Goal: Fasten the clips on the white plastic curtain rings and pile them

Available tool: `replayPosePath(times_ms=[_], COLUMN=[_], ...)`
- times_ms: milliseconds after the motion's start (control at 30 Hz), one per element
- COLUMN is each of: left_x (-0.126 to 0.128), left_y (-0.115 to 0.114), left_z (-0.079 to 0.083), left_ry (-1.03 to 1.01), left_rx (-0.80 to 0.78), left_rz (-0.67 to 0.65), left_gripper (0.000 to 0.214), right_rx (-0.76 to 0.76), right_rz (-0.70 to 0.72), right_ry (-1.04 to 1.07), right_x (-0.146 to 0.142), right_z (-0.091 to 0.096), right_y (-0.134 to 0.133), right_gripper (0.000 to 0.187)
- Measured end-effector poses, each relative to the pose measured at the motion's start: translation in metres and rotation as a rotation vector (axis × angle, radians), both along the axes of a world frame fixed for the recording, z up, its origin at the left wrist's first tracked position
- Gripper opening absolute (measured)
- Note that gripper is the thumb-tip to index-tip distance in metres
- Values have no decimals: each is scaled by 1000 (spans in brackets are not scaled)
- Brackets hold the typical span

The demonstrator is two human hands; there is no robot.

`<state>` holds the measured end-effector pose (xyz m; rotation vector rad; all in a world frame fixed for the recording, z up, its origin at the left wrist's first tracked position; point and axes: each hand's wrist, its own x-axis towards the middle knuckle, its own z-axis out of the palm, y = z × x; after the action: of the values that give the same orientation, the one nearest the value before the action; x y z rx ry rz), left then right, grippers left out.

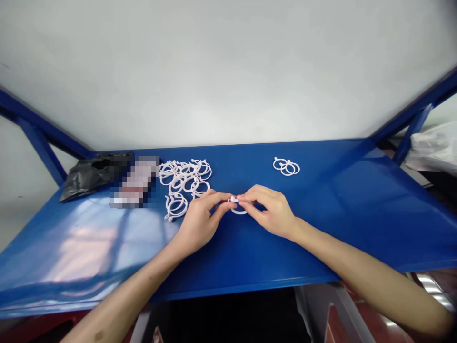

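Note:
My left hand (205,214) and my right hand (269,209) meet over the middle of the blue table. Between them they pinch a white plastic curtain ring (240,212) by its knobbed end, thumbs and forefingers closed on either side. The lower curve of that ring shows below the fingertips; the rest is partly hidden by them. Just left of my left hand lies a pile of white curtain rings (185,178), several of them overlapping. Beyond my right hand, a small group of similar rings (286,166) rests on the table.
A black plastic bag (93,176) and a blurred-out item (137,183) lie at the left of the blue table (321,190). Behind rises a white wall (228,71). Blue frame posts slope at both sides. A translucent plastic bag (433,147) is at the far right.

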<state>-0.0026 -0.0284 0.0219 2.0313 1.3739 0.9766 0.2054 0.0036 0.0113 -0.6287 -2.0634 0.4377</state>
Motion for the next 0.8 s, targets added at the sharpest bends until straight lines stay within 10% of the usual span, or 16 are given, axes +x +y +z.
replayPosePath(times_ms=[800], left_x=[11], left_y=[-4], left_z=[-20], left_ry=[-144], left_rx=[6], left_rz=[30], left_gripper=[31], right_rx=[254], right_rz=[-69], right_ry=[-254], right_x=[-3], right_z=[-13], right_y=[-2], right_gripper=[23])
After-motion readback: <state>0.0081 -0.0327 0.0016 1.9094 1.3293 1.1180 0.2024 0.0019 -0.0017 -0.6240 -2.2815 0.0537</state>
